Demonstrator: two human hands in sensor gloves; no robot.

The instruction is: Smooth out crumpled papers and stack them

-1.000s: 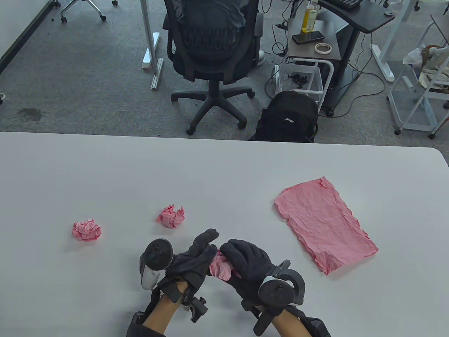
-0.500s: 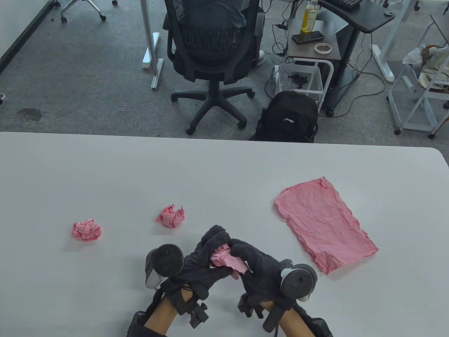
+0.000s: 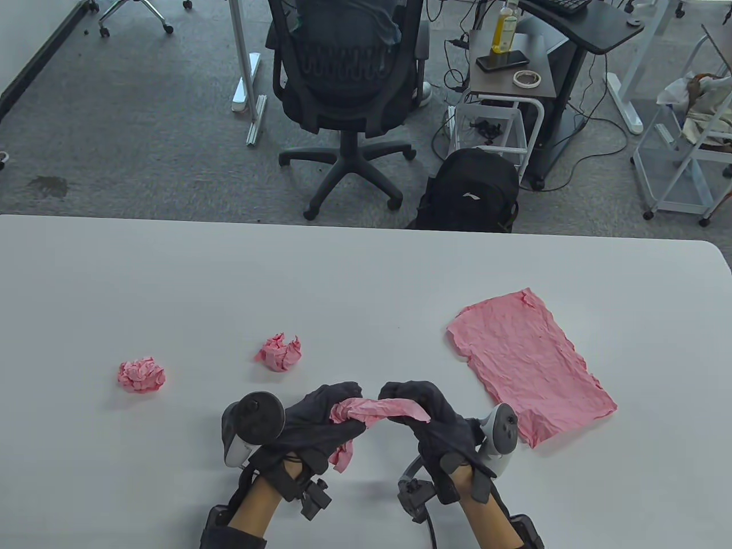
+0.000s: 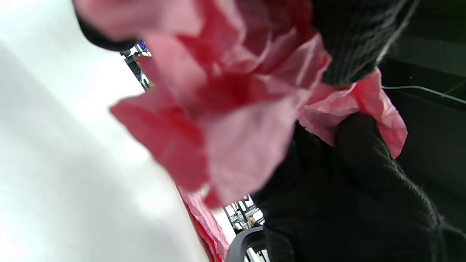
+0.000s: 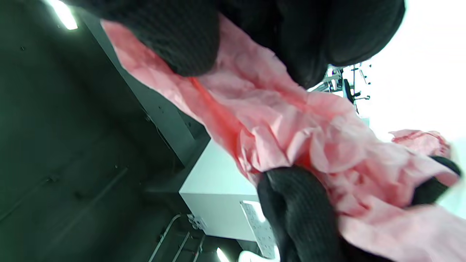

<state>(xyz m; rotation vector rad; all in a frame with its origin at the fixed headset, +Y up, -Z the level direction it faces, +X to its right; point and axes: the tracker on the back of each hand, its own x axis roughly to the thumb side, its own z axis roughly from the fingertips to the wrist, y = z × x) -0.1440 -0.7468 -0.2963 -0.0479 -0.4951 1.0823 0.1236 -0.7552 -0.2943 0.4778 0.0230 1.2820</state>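
Observation:
Both hands hold one crumpled pink paper (image 3: 377, 410) stretched between them near the table's front edge. My left hand (image 3: 329, 417) grips its left end, with a corner hanging below the palm. My right hand (image 3: 414, 407) pinches its right end. Up close, the paper (image 4: 233, 120) fills the left wrist view under dark fingers (image 4: 349, 40), and the paper (image 5: 291, 127) runs across the right wrist view between gloved fingers (image 5: 182, 40). A flattened pink sheet (image 3: 529, 363) lies to the right. Two crumpled pink balls sit on the table, one in the middle (image 3: 279, 353), one at left (image 3: 141, 375).
The white table (image 3: 229, 274) spreads wide around the hands. Beyond its far edge stand an office chair (image 3: 349, 74), a black backpack (image 3: 470, 191) on the floor and a small side cart (image 3: 509, 74).
The hands have drawn apart, pulling the paper from a tight ball into a long strip between them. The right hand turned, its tracker swinging outward to the right.

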